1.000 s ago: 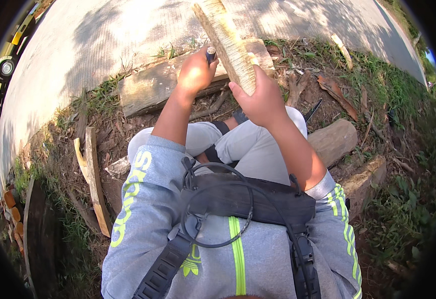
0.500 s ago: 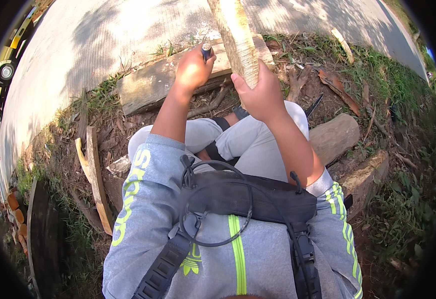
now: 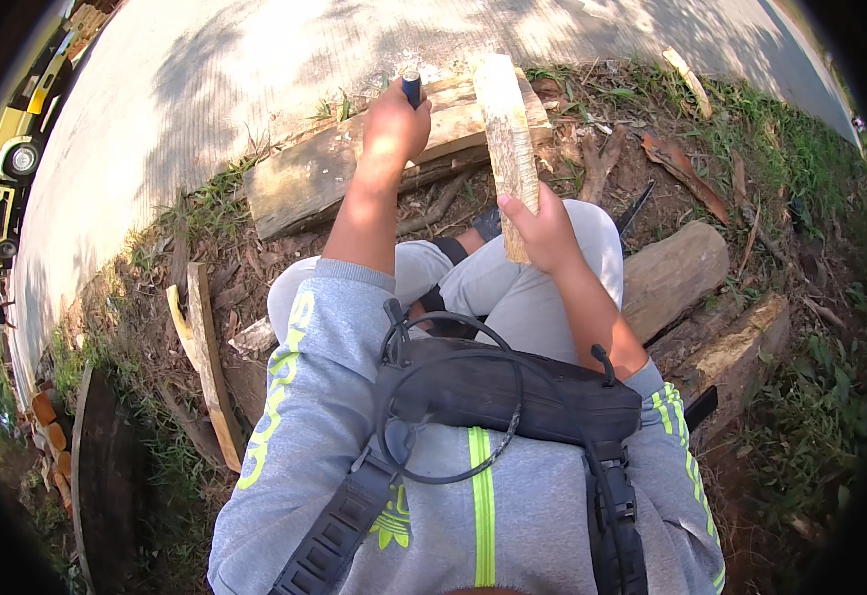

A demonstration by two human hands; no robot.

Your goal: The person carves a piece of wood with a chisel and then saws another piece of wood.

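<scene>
My left hand (image 3: 397,125) is closed round a dark handle (image 3: 412,91) whose pale round end pokes out above the fist. The rest of that tool is hidden, so its kind does not show. In my right hand (image 3: 547,233) is a pale, rough-faced piece of wood (image 3: 506,129), gripped near its lower end with the thumb across its face. It slants away from me, its far end over a thick plank (image 3: 300,183) lying on the ground beyond my crossed legs. My left fist is above that plank, apart from the held wood.
A log (image 3: 677,273) and a split block (image 3: 736,342) lie at my right. Narrow wood strips (image 3: 210,367) are at my left. Beyond the plank runs a paved road (image 3: 255,69), with yellow vehicles (image 3: 17,149) at the far left. A black pouch (image 3: 513,392) hangs on my front.
The held wood has come down and toward me, and now its far end shows over the plank. My right hand has dropped with it. My left hand has barely shifted.
</scene>
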